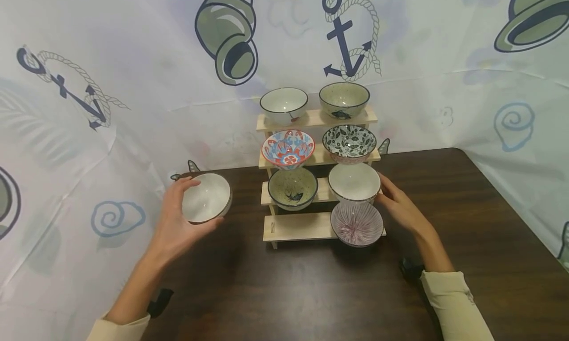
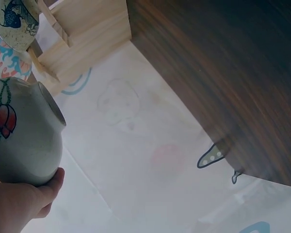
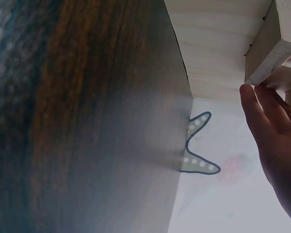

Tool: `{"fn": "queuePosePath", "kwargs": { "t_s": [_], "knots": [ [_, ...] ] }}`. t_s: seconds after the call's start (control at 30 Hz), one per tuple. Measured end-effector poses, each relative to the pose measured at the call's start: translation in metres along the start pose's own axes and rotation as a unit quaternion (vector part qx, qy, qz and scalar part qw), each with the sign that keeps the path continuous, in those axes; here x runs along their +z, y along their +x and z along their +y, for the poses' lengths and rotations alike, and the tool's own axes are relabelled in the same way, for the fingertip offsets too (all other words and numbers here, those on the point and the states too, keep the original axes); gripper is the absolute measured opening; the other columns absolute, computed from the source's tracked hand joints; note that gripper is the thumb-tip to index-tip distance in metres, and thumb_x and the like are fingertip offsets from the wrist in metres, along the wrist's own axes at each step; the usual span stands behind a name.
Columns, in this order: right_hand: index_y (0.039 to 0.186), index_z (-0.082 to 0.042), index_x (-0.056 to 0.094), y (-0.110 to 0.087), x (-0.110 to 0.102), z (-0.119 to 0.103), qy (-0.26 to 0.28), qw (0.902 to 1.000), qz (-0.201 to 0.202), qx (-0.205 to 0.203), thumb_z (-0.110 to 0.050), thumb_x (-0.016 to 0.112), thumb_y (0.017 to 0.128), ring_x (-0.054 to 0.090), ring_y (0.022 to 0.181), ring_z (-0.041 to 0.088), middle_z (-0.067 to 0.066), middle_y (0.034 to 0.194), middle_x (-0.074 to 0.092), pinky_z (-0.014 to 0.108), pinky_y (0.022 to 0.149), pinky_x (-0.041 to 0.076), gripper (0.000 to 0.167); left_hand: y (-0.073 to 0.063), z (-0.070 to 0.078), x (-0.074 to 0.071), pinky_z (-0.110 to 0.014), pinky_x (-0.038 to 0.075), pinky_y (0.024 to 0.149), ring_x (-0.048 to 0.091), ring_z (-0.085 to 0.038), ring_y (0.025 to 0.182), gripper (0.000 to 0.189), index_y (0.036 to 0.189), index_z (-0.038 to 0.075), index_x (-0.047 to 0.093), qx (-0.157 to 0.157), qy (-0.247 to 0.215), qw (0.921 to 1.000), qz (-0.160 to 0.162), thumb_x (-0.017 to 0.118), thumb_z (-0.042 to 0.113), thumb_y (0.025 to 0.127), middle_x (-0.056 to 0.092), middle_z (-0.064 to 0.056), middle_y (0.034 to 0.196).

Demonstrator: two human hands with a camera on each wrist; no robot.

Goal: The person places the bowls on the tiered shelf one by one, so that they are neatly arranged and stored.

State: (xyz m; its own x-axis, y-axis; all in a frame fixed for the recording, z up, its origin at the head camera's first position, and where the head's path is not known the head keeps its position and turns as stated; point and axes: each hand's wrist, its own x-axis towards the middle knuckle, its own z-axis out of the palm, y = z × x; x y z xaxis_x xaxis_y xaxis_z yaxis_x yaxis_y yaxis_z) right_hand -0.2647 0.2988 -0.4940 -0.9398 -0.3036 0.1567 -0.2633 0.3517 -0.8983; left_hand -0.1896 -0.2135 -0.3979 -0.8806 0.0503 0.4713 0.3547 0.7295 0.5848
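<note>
At the left, my left hand [image 1: 181, 227] grips a white bowl [image 1: 206, 197] by its sides, the inside facing me. In the left wrist view this bowl [image 2: 29, 136] shows a red flower bud and a green vine on its outside. My right hand [image 1: 402, 207] is at the right end of a tiered wooden stand [image 1: 302, 227], beside a cream bowl [image 1: 354, 182] with a dark rim. In the right wrist view, its straight fingers [image 3: 262, 114] reach the end of a wooden shelf [image 3: 271, 58]; that view does not show the cream bowl.
Below the cream bowl sits a purple-streaked bowl [image 1: 357, 224]; left of it, an olive bowl [image 1: 292, 189]. Higher tiers hold a red-and-blue bowl [image 1: 288, 149], a leaf-patterned bowl [image 1: 348, 142], a white bowl [image 1: 283, 105] and a beige bowl [image 1: 344, 100]. The stand is on a dark table [image 1: 311, 291].
</note>
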Motion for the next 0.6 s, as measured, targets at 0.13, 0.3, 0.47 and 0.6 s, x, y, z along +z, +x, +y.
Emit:
{"fn": "queuePosePath", "kwargs": {
  "t_s": [0.13, 0.3, 0.47, 0.6],
  "knots": [
    [0.167, -0.018, 0.015, 0.000, 0.001, 0.000, 0.002, 1.0000, -0.001, 0.000, -0.022, 0.047, 0.111, 0.025, 0.156, 0.038, 0.013, 0.171, 0.024, 0.056, 0.120, 0.034, 0.065, -0.003, 0.000, -0.001, -0.062, 0.038, 0.100, 0.035, -0.038, 0.144, 0.088, 0.141, 0.012, 0.051, -0.006, 0.001, 0.9999, -0.015, 0.097, 0.020, 0.066, 0.040, -0.017, 0.156],
    [0.167, -0.016, 0.015, 0.000, 0.002, -0.001, 0.003, 1.0000, 0.001, 0.001, -0.021, 0.048, 0.110, 0.022, 0.157, 0.041, 0.015, 0.172, 0.022, 0.067, 0.119, 0.029, 0.066, -0.007, 0.002, -0.001, -0.060, 0.041, 0.097, 0.037, -0.037, 0.142, 0.087, 0.140, 0.014, 0.051, -0.014, -0.006, 0.9993, -0.034, 0.096, 0.020, 0.067, 0.038, -0.016, 0.158],
    [0.167, -0.016, 0.015, -0.001, 0.001, -0.001, 0.003, 1.0000, 0.002, 0.001, -0.021, 0.049, 0.110, 0.019, 0.158, 0.040, 0.014, 0.172, 0.020, 0.068, 0.121, 0.026, 0.067, -0.010, 0.006, 0.002, -0.056, 0.043, 0.096, 0.038, -0.036, 0.142, 0.086, 0.141, 0.016, 0.050, -0.024, -0.014, 0.9984, -0.050, 0.096, 0.021, 0.068, 0.036, -0.013, 0.160],
    [0.167, -0.015, 0.016, -0.001, 0.000, -0.001, 0.001, 1.0000, 0.003, -0.001, -0.020, 0.049, 0.110, 0.018, 0.159, 0.041, 0.014, 0.172, 0.019, 0.069, 0.121, 0.023, 0.067, -0.012, 0.008, 0.005, -0.053, 0.044, 0.096, 0.039, -0.035, 0.143, 0.085, 0.140, 0.017, 0.051, -0.027, -0.019, 0.9977, -0.059, 0.096, 0.021, 0.069, 0.036, -0.010, 0.161]
  ]
}}
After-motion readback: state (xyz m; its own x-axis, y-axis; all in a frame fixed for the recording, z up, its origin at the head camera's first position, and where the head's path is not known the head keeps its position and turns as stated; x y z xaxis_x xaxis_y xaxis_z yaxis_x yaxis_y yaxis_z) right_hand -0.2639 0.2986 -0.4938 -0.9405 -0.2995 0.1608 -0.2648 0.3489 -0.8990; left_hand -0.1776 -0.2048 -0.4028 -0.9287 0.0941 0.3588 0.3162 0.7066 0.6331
